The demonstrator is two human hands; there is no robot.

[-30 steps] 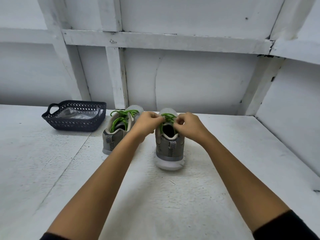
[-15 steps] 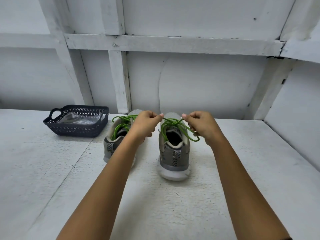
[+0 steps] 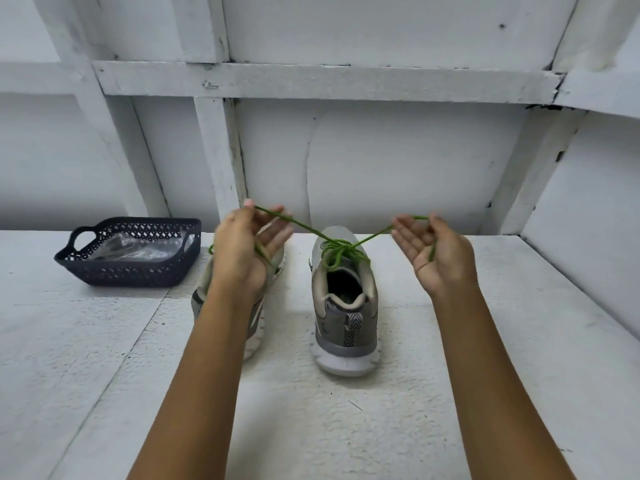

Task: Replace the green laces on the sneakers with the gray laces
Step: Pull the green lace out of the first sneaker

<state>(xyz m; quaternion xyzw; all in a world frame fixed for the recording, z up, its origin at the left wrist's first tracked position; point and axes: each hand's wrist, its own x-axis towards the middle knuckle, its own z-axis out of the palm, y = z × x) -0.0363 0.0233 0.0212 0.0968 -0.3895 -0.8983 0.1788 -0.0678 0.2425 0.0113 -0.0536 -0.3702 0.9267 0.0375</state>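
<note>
Head view: left hand (image 3: 247, 252) and right hand (image 3: 437, 255) hold the green lace (image 3: 341, 244) ends stretched apart above the right sneaker (image 3: 346, 308) — each end seemingly pinched at the thumb, other fingers loosely spread.

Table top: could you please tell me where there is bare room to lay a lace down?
Bare table lies right of the right sneaker, out to the wall, and in front of both heels. Crowded: between basket and left sneaker, and around the taut green lace.
</note>
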